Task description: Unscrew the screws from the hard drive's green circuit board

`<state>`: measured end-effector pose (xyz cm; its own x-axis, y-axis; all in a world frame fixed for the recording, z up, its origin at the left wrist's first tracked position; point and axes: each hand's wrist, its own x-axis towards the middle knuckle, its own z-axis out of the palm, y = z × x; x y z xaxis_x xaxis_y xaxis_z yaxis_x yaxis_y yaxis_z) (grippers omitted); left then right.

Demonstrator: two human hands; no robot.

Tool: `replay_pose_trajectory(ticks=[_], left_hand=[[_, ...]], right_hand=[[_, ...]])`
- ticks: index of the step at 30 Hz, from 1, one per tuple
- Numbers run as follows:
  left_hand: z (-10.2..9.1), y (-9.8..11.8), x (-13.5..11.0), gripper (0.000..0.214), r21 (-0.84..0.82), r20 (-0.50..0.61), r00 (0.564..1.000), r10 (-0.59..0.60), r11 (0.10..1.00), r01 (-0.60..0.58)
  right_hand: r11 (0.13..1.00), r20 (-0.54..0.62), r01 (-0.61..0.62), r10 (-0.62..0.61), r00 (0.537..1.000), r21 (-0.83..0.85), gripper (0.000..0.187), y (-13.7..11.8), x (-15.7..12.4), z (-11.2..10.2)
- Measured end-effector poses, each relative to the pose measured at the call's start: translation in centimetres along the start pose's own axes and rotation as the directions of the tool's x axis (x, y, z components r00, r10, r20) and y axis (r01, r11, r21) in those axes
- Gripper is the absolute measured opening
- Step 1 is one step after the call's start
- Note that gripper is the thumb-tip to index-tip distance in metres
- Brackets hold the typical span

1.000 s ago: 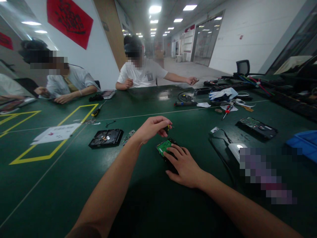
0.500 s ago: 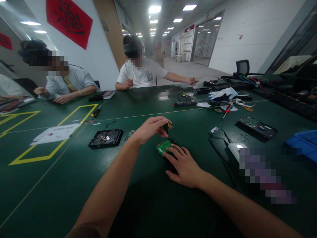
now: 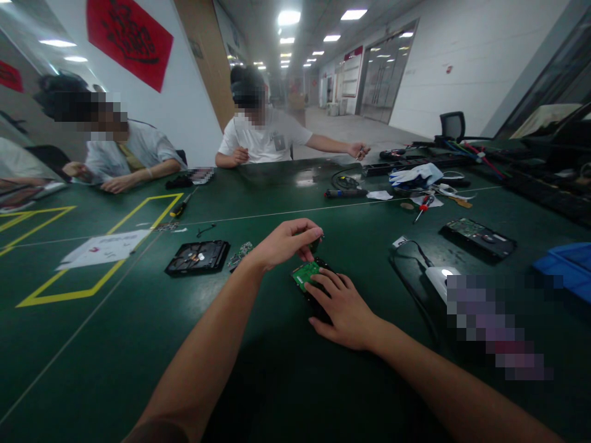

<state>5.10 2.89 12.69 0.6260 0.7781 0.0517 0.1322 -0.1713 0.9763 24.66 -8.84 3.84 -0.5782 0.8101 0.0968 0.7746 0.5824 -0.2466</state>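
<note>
A black hard drive with a green circuit board facing up lies on the dark green table in front of me. My right hand lies flat on its near part, fingers spread, holding it down. My left hand hovers just above the board's far edge, fingers pinched round a small dark tool that is mostly hidden.
An opened black drive and a small loose board lie to the left, beside a paper sheet. Another drive, a cable, screwdrivers and a blue bin are right. Two people sit across the table.
My left hand has dropped slightly toward the circuit board, and the tool's yellow-tipped end is now hidden by the fingers. My right hand has stayed put.
</note>
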Motion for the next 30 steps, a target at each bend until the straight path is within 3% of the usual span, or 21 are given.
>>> replay_pose_trajectory(ticks=[4, 17, 24, 30], left_hand=[[-0.2, -0.2, 0.0, 0.036, -0.043, 0.061, 0.998, -0.022, 0.999, 0.025], [0.3, 0.3, 0.0, 0.037, -0.029, -0.102, 0.994, -0.044, 0.999, 0.042], [-0.3, 0.1, 0.0, 0.033, 0.017, -0.019, 1.0, 0.005, 1.0, -0.004], [-0.7, 0.1, -0.1, 0.031, -0.02, -0.017, 1.0, 0.013, 1.0, -0.014]], right_hand=[[1.0, 0.002, 0.0, 0.0, 1.0, 0.0, 0.069, -0.1, 0.0, -0.2], [1.0, 0.005, -0.001, 0.001, 1.0, 0.008, 0.07, -0.2, 0.1, -0.3], [1.0, -0.003, -0.003, 0.003, 1.0, 0.0, 0.07, -0.1, 0.0, 0.0], [1.0, 0.012, -0.007, 0.007, 1.0, 0.009, 0.07, 0.0, -0.1, -0.1]])
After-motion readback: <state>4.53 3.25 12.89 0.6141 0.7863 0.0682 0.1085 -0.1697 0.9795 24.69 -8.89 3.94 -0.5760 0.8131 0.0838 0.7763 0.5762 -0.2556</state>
